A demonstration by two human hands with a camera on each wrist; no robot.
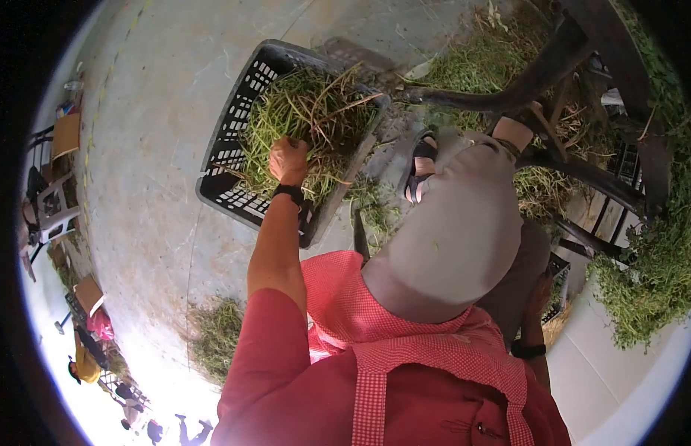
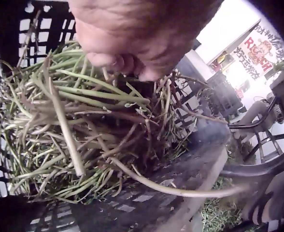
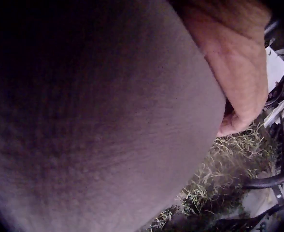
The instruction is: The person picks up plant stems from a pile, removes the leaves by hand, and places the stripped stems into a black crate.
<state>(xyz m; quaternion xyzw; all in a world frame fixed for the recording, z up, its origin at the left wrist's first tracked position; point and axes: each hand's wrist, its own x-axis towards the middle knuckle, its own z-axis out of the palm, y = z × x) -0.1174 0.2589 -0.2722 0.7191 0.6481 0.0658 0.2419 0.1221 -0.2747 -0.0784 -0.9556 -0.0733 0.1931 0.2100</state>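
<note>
A red shirt (image 1: 293, 386) and a red checked apron (image 1: 435, 357) are closest, with one grey trouser leg (image 1: 450, 238) bent up to the right of the left hand (image 1: 288, 158). That hand's fingers curl together, gripping stems (image 1: 282, 111) at the top of a loose pile. The pile lies under and around it in one black slotted crate (image 1: 206, 192). The stems, too many to count, cross at many angles; plenty have their long axis slanting ahead and to the right of the hand. One long pale stem curves out past the crate's right side, and a reddish one points to the hand's right, ahead of it. The right hand (image 3: 238, 72), just the one beside the trouser leg, rests against the cloth; its fingers are mostly hidden, so I cannot tell whether they are spread or pinching. Two dark sandals (image 1: 416, 180) stand to the right of the left hand. One clump of greens (image 1: 217, 342) lies on the floor behind it, and a larger heap (image 1: 479, 67) ahead and to its right
</note>
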